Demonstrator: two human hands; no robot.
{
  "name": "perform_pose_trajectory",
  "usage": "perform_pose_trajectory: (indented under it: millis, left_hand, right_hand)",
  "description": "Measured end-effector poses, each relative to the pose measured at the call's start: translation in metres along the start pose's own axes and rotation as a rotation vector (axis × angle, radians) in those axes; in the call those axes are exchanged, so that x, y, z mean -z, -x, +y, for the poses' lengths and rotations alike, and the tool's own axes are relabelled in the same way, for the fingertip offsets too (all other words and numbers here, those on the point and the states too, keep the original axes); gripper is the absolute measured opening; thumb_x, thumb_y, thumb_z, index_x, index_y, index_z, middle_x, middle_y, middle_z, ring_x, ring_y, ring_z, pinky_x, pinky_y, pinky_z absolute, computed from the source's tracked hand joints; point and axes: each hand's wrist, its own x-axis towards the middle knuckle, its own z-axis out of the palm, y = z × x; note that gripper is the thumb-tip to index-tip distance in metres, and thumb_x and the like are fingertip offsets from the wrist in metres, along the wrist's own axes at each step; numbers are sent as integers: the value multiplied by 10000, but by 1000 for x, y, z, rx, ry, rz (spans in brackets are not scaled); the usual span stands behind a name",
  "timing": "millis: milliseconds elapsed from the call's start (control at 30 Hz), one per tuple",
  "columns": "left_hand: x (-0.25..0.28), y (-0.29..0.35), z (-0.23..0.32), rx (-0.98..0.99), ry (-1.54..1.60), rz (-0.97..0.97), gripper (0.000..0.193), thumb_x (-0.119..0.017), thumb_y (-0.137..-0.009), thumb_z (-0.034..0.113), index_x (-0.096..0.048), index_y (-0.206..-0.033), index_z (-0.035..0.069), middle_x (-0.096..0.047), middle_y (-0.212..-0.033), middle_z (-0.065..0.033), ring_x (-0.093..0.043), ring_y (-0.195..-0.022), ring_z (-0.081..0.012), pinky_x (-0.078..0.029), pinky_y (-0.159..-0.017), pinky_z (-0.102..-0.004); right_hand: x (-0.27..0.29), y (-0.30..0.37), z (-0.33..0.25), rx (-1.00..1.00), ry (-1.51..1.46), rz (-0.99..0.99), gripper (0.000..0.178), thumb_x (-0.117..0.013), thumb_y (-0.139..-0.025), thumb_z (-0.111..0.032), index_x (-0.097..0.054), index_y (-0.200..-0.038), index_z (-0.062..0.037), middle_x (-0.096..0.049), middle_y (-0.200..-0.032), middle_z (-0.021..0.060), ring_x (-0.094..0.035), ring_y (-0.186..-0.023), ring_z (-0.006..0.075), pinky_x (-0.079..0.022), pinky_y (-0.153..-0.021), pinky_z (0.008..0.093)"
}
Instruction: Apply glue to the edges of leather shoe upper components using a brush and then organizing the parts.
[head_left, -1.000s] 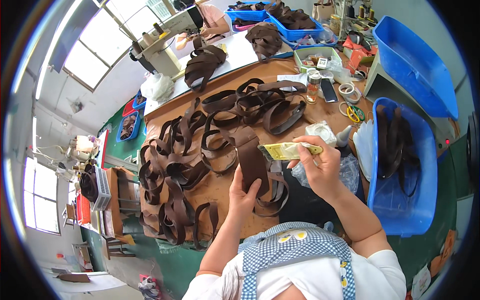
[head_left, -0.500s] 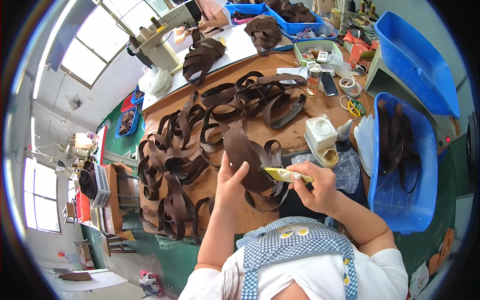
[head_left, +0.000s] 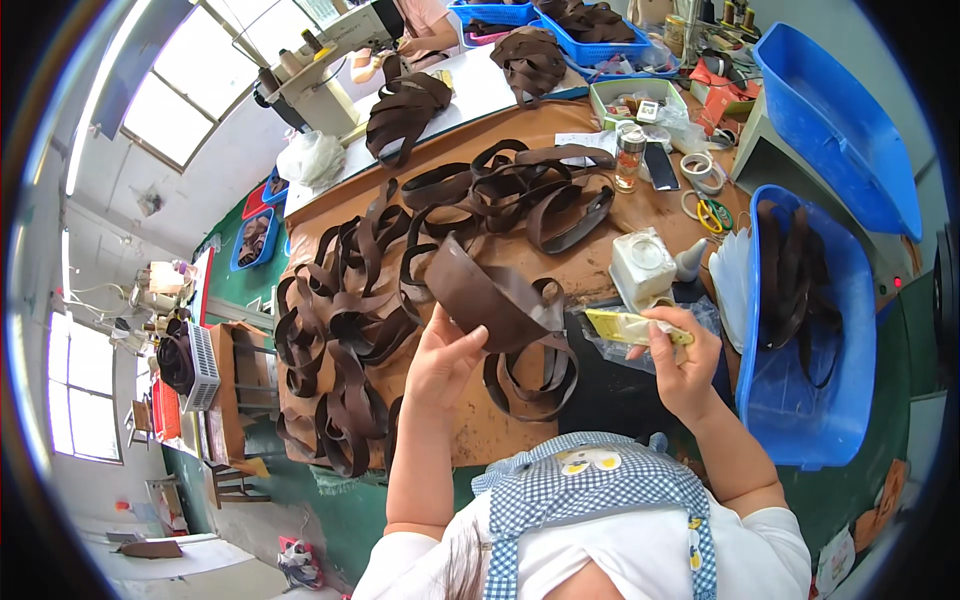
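Observation:
A wide brown leather-like strap (head_left: 478, 298) is pinched between the thumb and fingers of my left hand (head_left: 442, 362), raised above the table and curving to the right. My right hand (head_left: 682, 368) grips a flat yellow-handled brush (head_left: 625, 325), apart from the strap, just in front of a white plastic container (head_left: 642, 268). The brush hides the container's low front part. Below the held strap, a looped brown strip (head_left: 520, 392) lies near a dark mat (head_left: 605, 400).
Many brown strap loops (head_left: 350, 330) cover the table's left and middle. At right stands a blue bin (head_left: 805, 420) with straps inside. Scissors (head_left: 712, 215), tape rolls (head_left: 702, 173), a glass jar (head_left: 629, 160) and a phone (head_left: 660, 167) lie farther back. Another person (head_left: 430, 30) sits beyond.
My right hand has drawn the brush away from the strap, rightward to beside the white container. My left hand has shifted slightly left, and the strap is tilted more sideways.

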Motion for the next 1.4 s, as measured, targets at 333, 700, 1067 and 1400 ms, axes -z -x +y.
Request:
perform_pose_trajectory:
  millis: [333,700,1067,1400]
  left_hand:
    - [5,1,1,59,168,-141,515,-579,-940,32,-396,-1421,58,-578,-1311,-140,-576,-1212,-245,-497,-982,-388]
    - [-4,5,-21,10,-163,-72,307,-625,-940,50,-579,-1242,35,-669,-1145,-70,-657,-1014,-150,-541,-868,-295]
    - [-8,0,-14,-31,-193,-44,255,-584,-974,90,-581,-1224,36,-680,-1088,-63,-675,-943,-141,-564,-804,-292]
    - [10,-4,-1,-15,-148,-63,469,-589,-930,-3,-429,-1362,81,-596,-1266,-94,-617,-1124,-201,-505,-957,-352]
  right_hand:
    - [-15,-21,-13,16,-167,42,169,-522,-983,-59,-590,-1088,55,-679,-872,138,-679,-678,165,-543,-616,250]
    - [-41,-60,-27,90,-58,-49,139,-538,-957,-5,-622,-1053,49,-674,-836,99,-673,-642,121,-520,-570,225]
    - [-45,-48,-33,266,137,-153,112,-586,-905,-7,-637,-999,25,-679,-790,109,-687,-591,155,-512,-527,250]
    - [-18,-19,-22,119,105,-120,133,-553,-934,8,-626,-1039,44,-672,-841,113,-683,-639,140,-538,-548,249]
